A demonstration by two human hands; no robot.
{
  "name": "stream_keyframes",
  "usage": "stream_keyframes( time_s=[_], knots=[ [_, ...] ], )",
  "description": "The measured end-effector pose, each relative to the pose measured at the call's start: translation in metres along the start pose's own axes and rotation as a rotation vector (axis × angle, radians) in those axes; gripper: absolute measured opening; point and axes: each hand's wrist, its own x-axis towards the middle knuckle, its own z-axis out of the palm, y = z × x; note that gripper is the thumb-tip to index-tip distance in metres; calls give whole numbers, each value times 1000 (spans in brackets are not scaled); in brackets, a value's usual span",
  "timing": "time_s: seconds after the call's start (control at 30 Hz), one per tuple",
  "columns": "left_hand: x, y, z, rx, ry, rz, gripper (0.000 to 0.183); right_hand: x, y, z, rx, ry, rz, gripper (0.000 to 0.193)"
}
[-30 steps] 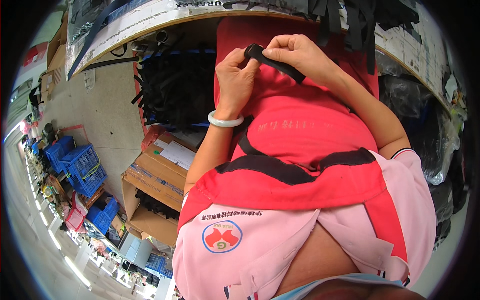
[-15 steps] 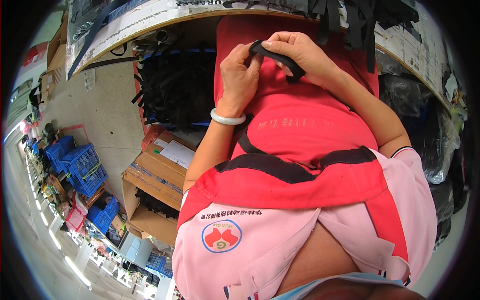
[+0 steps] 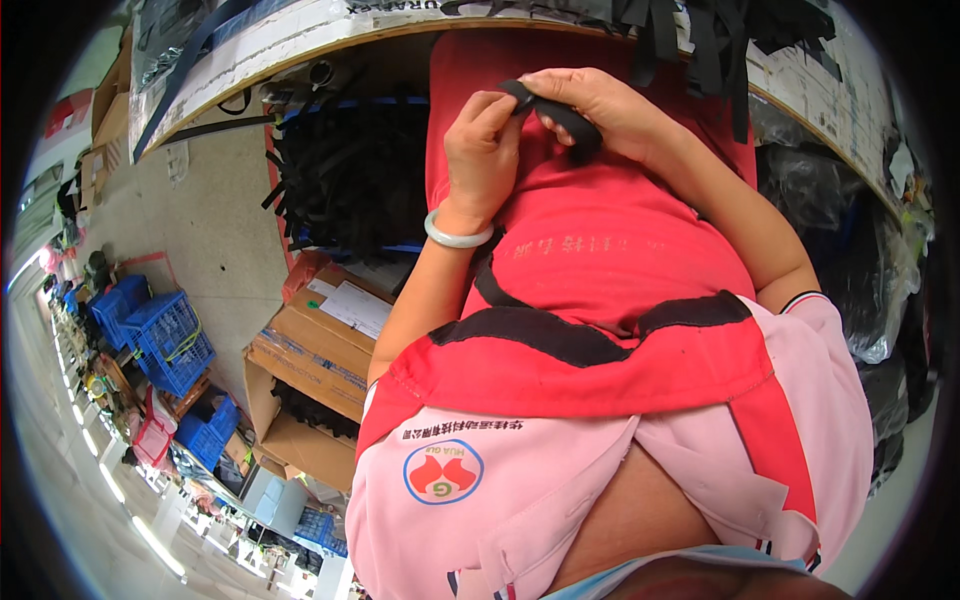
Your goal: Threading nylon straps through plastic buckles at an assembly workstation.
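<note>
A black fabric strap (image 3: 568, 122), bent into a curve, is held between my two hands above the red apron (image 3: 610, 250) on my lap. My left hand (image 3: 483, 145), with a pale bangle on its wrist, pinches the strap's left end between thumb and fingertips. The strap's other part runs under the thumb and into the curled fingers of my right hand (image 3: 605, 112), which partly hide it. Its lower end hangs beside the right palm. Both hands are just short of the worktable's edge.
A worktable (image 3: 300, 50) curves across the far side, with black straps (image 3: 735, 70) hanging over its edge. On my left, many black strips (image 3: 350, 170) fill a blue container near an open cardboard box (image 3: 310, 350). Blue crates (image 3: 168, 340) stand farther left; plastic bags (image 3: 840, 250) lie at right.
The strap has become more curled in my right hand, and its free end has shifted slightly. My fingers have moved a little along the left end; both hands keep hold.
</note>
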Motion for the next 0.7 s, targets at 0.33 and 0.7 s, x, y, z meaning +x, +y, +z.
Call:
stream_keyframes(
  time_s=[0.33,0.7],
  knots=[
    [4,17,-7,-1158,-79,-767,23,-7,-5,3,-239,42,-200,24],
    [-8,4,-19,-542,-200,-609,14,-1,10,-5,-464,-36,-181,24]
  ],
)
